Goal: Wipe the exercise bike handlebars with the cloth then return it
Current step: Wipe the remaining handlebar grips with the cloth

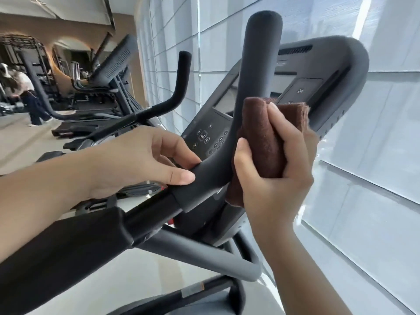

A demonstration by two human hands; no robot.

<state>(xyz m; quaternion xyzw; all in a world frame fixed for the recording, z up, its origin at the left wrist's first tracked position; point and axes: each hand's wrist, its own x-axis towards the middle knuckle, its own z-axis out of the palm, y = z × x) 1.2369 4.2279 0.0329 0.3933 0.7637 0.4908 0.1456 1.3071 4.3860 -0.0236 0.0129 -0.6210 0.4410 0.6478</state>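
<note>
A folded brown cloth (270, 142) is gripped in the right hand (272, 178), pressed against the upright handlebar (247, 105). The handlebar's bend is pinched by the left hand (145, 160)

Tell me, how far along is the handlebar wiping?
Midway, it seems. The right hand holds the brown cloth against the near upright handlebar, while the left hand steadies its bend. Nothing shows which parts are already clean. The far handlebar is untouched now, and the cloth is not yet returned.
</note>
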